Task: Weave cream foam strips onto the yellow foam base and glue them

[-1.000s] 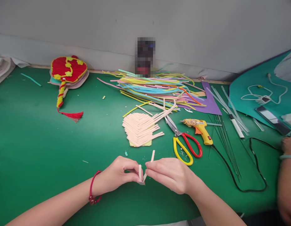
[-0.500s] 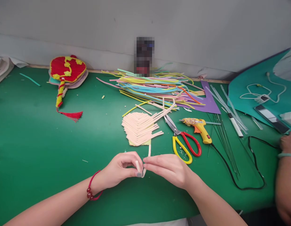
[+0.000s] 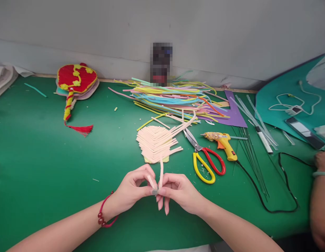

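My left hand (image 3: pixel 133 190) and my right hand (image 3: pixel 178 193) meet near the front of the green table (image 3: pixel 47 157), both pinching a folded pale pink strip (image 3: pixel 160 173). Its fold sits between my fingertips and its two ends stick up close together. A red bead bracelet (image 3: pixel 103 217) circles my left wrist. Just beyond my hands lies a woven pale pink leaf-shaped piece (image 3: pixel 157 143) on a yellow backing.
Red-and-yellow scissors (image 3: pixel 204 159) and a yellow glue gun (image 3: pixel 222 143) with a black cord lie right of the woven piece. A heap of coloured strips (image 3: pixel 173 98), purple paper (image 3: pixel 234 113), a red fan with tassel (image 3: pixel 74 85). Another person's hand (image 3: pixel 321 164) at the right edge.
My hands have closed together, pressing the strip's two ends from a V into a narrow fold. My right fingers now curl downward.
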{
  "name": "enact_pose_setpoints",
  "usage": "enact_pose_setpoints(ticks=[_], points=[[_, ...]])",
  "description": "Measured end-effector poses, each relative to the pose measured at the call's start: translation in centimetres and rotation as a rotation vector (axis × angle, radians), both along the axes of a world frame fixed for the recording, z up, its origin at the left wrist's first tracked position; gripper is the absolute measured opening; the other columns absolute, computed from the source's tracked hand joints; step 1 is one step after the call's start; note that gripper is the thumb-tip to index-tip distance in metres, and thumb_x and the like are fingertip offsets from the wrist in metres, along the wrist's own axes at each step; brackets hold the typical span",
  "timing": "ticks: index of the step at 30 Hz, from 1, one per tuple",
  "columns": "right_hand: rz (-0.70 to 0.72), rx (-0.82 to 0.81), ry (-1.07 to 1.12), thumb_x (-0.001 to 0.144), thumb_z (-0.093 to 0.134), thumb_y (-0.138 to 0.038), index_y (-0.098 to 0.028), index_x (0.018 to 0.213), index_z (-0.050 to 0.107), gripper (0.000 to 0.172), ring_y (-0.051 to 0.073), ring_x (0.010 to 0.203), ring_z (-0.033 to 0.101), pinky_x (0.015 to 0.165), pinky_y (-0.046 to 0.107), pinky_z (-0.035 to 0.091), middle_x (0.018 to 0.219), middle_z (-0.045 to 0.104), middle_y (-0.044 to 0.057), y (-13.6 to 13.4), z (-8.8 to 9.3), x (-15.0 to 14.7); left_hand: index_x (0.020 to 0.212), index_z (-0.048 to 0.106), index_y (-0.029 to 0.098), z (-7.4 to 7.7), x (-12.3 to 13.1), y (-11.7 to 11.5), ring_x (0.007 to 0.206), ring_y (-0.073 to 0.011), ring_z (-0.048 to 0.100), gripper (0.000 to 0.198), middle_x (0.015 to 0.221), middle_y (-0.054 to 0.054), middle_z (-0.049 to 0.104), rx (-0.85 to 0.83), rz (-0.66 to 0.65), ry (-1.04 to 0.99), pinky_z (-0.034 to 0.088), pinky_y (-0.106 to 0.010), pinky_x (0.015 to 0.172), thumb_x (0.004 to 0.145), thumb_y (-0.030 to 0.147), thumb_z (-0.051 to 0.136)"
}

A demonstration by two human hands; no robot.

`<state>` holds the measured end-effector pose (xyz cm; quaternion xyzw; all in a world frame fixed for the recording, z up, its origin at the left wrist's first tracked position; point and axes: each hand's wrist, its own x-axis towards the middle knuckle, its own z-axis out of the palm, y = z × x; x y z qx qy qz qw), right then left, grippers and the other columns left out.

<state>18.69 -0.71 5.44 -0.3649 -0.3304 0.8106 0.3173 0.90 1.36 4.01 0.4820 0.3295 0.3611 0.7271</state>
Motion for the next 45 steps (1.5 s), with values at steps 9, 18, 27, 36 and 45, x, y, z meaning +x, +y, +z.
enact_pose_setpoints(ticks=[9, 18, 27, 36, 45], points=[[-0.121, -0.021, 0.0, 0.075, 0.073, -0.042, -0.014, 0.073, 0.054, 0.034, 0.009, 0.049, 0.062, 0.039, 0.015, 0.048, 0.061, 0.062, -0.001, -1.0, -0.9, -1.2, 0.058, 0.062, 0.017, -0.4, 0.1, -0.4, 0.059, -0.008, 0.053, 0.023, 0.069, 0.001, 0.057, 0.014, 0.137, -0.019, 0.045, -0.02, 0.055, 0.072, 0.027, 0.077], [-0.143, -0.041, -0.137, 0.073, 0.072, -0.047, -0.015, 0.07, 0.053, 0.038, 0.011, 0.049, 0.061, 0.033, 0.015, 0.045, 0.061, 0.06, -0.001, -0.7, -0.5, -0.9, 0.066, 0.058, 0.016, -0.1, 0.2, 0.2, 0.061, -0.0086, 0.051, 0.03, 0.072, 0.001, 0.055, -0.045, 0.119, 0.047, 0.045, -0.021, 0.056, 0.076, 0.041, 0.071], [-0.16, -0.022, -0.182, 0.073, 0.073, -0.044, -0.013, 0.074, 0.059, 0.033, 0.013, 0.054, 0.064, 0.034, 0.016, 0.048, 0.064, 0.062, 0.001, -0.3, -0.9, -0.8, 0.075, 0.062, 0.016, 0.7, -0.5, 1.1, 0.065, -0.0136, 0.063, 0.031, 0.074, -0.002, 0.067, -0.1, 0.126, 0.202, 0.055, -0.027, 0.065, 0.074, 0.046, 0.071], [-0.159, -0.025, -0.201, 0.071, 0.074, -0.046, -0.013, 0.073, 0.06, 0.035, 0.016, 0.057, 0.066, 0.037, 0.019, 0.05, 0.064, 0.063, 0.002, -0.2, -1.2, -0.7, 0.072, 0.06, 0.016, 0.8, -0.4, 1.3, 0.06, -0.0149, 0.066, 0.033, 0.065, -0.002, 0.069, -0.168, 0.158, 0.211, 0.057, -0.028, 0.062, 0.071, 0.046, 0.074], [-0.189, -0.033, -0.258, 0.069, 0.075, -0.046, -0.013, 0.075, 0.064, 0.036, 0.013, 0.051, 0.064, 0.036, 0.019, 0.049, 0.071, 0.067, 0.004, 0.2, -1.3, -0.9, 0.075, 0.066, 0.019, 0.5, -1.4, 2.3, 0.064, -0.0125, 0.057, 0.022, 0.075, -0.002, 0.064, 0.262, 0.187, 0.581, 0.048, -0.023, 0.06, 0.083, 0.038, 0.06]])
